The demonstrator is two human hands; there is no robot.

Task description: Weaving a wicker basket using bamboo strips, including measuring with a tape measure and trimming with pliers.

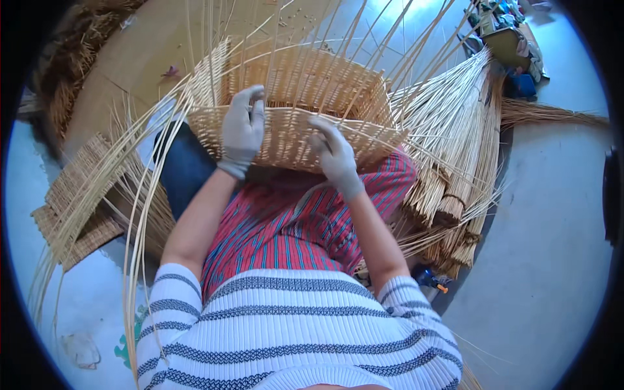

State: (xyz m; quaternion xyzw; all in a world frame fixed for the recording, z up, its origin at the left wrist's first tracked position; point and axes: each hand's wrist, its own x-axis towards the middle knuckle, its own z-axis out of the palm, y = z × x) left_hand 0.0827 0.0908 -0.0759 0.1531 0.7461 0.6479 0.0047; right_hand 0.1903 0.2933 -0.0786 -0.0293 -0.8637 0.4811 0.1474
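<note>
A rectangular woven basket (289, 140) with long loose stakes (276, 23) standing up from it rests over my lap on a red striped cloth (279, 253). My gloved left hand (242, 130) grips the near wall at its rim, left of centre, fingers bent around a weaving strand or stake there. To its right, my gloved right hand (333, 149) has curled fingers on the same rim, where thin pale strands (383, 130) run sideways. What exactly lies between the fingertips of each hand is too small to make out.
Large bundles of pale strands (455, 110) lie at right, near a blue container (520, 84) and piled items (510, 45). Woven mats (71, 221) and long strands are at left, a dark straw pile (78, 65) upper left. A small bottle (426, 276) stands by my right elbow.
</note>
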